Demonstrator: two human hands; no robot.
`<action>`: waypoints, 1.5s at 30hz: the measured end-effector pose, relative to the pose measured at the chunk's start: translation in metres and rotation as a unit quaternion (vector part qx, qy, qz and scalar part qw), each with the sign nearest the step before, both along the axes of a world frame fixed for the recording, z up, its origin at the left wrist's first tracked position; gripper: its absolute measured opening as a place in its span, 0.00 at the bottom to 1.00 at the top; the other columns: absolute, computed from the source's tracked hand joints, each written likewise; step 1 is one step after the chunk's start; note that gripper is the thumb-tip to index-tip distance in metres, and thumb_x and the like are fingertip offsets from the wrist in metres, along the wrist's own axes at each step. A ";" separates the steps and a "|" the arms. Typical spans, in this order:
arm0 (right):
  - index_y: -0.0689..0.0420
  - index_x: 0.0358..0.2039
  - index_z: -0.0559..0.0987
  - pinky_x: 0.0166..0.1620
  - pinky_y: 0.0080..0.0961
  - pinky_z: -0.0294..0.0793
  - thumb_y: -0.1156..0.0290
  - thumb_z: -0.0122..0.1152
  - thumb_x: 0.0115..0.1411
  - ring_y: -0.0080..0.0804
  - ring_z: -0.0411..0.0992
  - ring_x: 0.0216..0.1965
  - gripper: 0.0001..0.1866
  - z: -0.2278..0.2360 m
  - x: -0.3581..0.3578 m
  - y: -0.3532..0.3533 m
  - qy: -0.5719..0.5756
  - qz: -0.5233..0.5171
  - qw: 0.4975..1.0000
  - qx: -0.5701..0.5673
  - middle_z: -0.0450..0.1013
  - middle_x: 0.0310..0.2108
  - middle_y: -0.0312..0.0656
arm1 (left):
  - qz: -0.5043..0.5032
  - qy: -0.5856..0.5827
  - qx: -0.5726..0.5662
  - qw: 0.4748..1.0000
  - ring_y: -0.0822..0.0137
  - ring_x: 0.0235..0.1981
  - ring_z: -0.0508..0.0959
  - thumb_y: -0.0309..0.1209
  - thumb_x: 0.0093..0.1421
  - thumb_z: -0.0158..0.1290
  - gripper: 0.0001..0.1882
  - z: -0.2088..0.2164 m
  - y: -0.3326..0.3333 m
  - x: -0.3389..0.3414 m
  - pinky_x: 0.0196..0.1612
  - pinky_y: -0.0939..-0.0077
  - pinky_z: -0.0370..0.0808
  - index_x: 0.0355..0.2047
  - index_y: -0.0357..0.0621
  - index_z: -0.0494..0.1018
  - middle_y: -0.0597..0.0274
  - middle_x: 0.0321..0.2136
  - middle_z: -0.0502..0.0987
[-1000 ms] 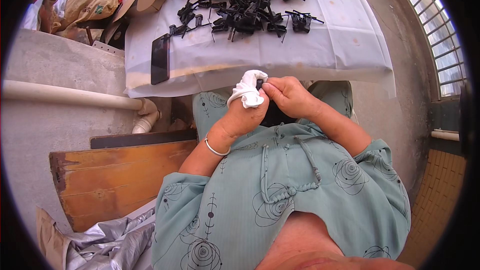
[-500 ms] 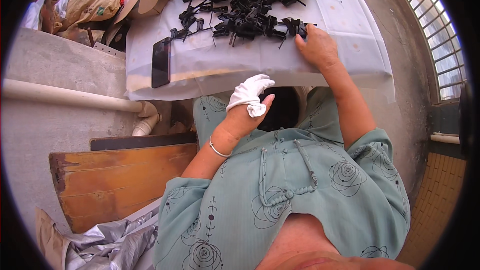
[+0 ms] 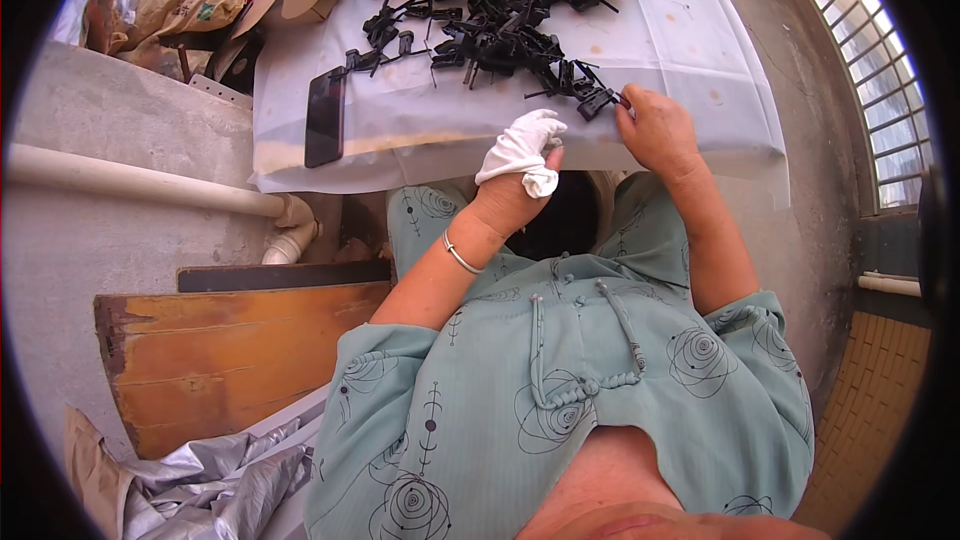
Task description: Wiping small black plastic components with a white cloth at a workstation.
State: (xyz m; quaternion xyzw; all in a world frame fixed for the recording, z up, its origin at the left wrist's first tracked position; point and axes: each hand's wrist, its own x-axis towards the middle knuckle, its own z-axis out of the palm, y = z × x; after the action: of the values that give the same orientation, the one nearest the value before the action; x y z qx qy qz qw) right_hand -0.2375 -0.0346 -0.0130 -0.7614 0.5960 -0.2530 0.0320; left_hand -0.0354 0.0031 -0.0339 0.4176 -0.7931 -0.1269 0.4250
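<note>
On the table (image 3: 700, 60), my right hand (image 3: 660, 130) pinches a black part (image 3: 596, 103); snagging could drag the pile (image 3: 500, 35). My left hand's (image 3: 518, 165) grip, I can't tell.

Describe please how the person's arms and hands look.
The left hand wears a bunched white cloth covering, with the thumb bare; a thin silver-coloured bangle circles that forearm. The right hand is bare. Both sleeves are loose, short and grey-green, with dark line prints.

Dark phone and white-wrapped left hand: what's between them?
In the head view, white table cover lies between the phone and the left hand.
</note>
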 end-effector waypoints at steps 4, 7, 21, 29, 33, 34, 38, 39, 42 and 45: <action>0.62 0.23 0.72 0.28 0.39 0.66 0.67 0.52 0.52 0.47 0.69 0.22 0.10 0.002 -0.004 0.005 -0.135 -0.061 0.987 0.057 0.70 0.18 0.49 | 0.001 0.076 0.049 0.996 0.64 0.31 0.77 0.22 0.51 0.54 0.12 0.002 0.004 -0.004 0.35 0.74 0.73 0.37 0.40 0.68 0.52 0.42 0.72; 0.64 0.20 0.69 0.22 0.29 0.60 0.70 0.53 0.52 0.29 0.56 0.15 0.10 0.002 0.010 0.014 -0.295 -0.041 0.947 0.119 0.61 0.12 0.45 | -0.014 0.191 0.143 0.971 0.60 0.32 0.75 0.24 0.50 0.54 0.16 0.007 0.007 -0.014 0.36 0.72 0.72 0.40 0.40 0.67 0.52 0.39 0.72; 0.63 0.20 0.69 0.21 0.28 0.62 0.69 0.58 0.52 0.35 0.61 0.15 0.12 0.034 0.049 0.029 -0.320 0.089 0.940 0.074 0.64 0.13 0.44 | -0.048 0.433 0.253 0.864 0.76 0.31 0.71 0.29 0.59 0.51 0.12 0.031 -0.027 -0.016 0.30 0.85 0.71 0.41 0.40 0.64 0.62 0.34 0.71; 0.60 0.21 0.70 0.19 0.21 0.60 0.71 0.64 0.50 0.26 0.60 0.14 0.11 0.028 0.054 0.047 -0.243 0.212 0.944 -0.074 0.63 0.15 0.38 | -0.071 0.407 0.357 0.838 0.78 0.25 0.71 0.29 0.60 0.49 0.12 0.041 0.014 -0.001 0.24 0.87 0.69 0.42 0.39 0.64 0.64 0.29 0.73; 0.61 0.21 0.69 0.21 0.17 0.58 0.71 0.61 0.53 0.25 0.57 0.16 0.11 0.029 0.056 0.043 -0.442 0.159 0.871 0.148 0.62 0.15 0.38 | -0.154 0.391 0.419 0.805 0.76 0.20 0.73 0.27 0.60 0.46 0.13 0.050 0.027 0.012 0.19 0.85 0.68 0.45 0.38 0.62 0.63 0.27 0.72; 0.61 0.21 0.69 0.21 0.17 0.58 0.71 0.61 0.53 0.25 0.57 0.16 0.11 0.030 0.054 0.043 -0.442 0.159 0.871 0.148 0.62 0.15 0.38 | -0.178 0.395 0.420 0.797 0.76 0.20 0.73 0.26 0.60 0.46 0.13 0.050 0.030 0.013 0.19 0.85 0.68 0.45 0.38 0.61 0.62 0.27 0.72; 0.62 0.22 0.68 0.24 0.20 0.59 0.69 0.53 0.59 0.24 0.56 0.19 0.12 0.040 0.049 0.045 -0.355 0.204 0.889 0.207 0.60 0.15 0.39 | -0.083 0.332 0.386 0.857 0.78 0.20 0.71 0.24 0.58 0.46 0.15 0.052 0.038 0.015 0.19 0.87 0.67 0.46 0.36 0.61 0.64 0.28 0.70; 0.63 0.23 0.68 0.24 0.22 0.60 0.68 0.51 0.60 0.23 0.56 0.19 0.13 0.042 0.048 0.047 -0.311 0.231 0.902 0.190 0.60 0.15 0.40 | -0.069 0.335 0.377 0.861 0.80 0.20 0.70 0.25 0.57 0.47 0.16 0.051 0.038 0.014 0.20 0.87 0.67 0.46 0.35 0.62 0.65 0.27 0.71; 0.63 0.24 0.68 0.25 0.25 0.61 0.67 0.47 0.62 0.23 0.56 0.21 0.13 0.036 0.051 0.052 -0.287 0.270 0.899 0.192 0.60 0.16 0.41 | -0.044 0.271 0.344 0.898 0.74 0.22 0.73 0.24 0.55 0.48 0.16 0.048 0.040 0.012 0.24 0.81 0.71 0.44 0.34 0.65 0.61 0.28 0.73; 0.63 0.24 0.68 0.26 0.23 0.62 0.67 0.47 0.63 0.22 0.56 0.21 0.13 0.022 0.055 0.051 -0.327 0.236 0.886 0.230 0.62 0.16 0.35 | -0.002 0.108 0.153 0.982 0.78 0.19 0.69 0.23 0.54 0.49 0.16 0.044 0.039 0.012 0.22 0.85 0.68 0.44 0.33 0.66 0.62 0.30 0.73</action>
State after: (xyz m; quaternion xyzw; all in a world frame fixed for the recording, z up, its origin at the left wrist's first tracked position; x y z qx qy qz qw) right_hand -0.1824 0.0166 0.0092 -0.7253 0.3957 -0.3281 0.4580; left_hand -0.0238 0.0421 0.0105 0.4599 -0.7146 -0.2919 0.4389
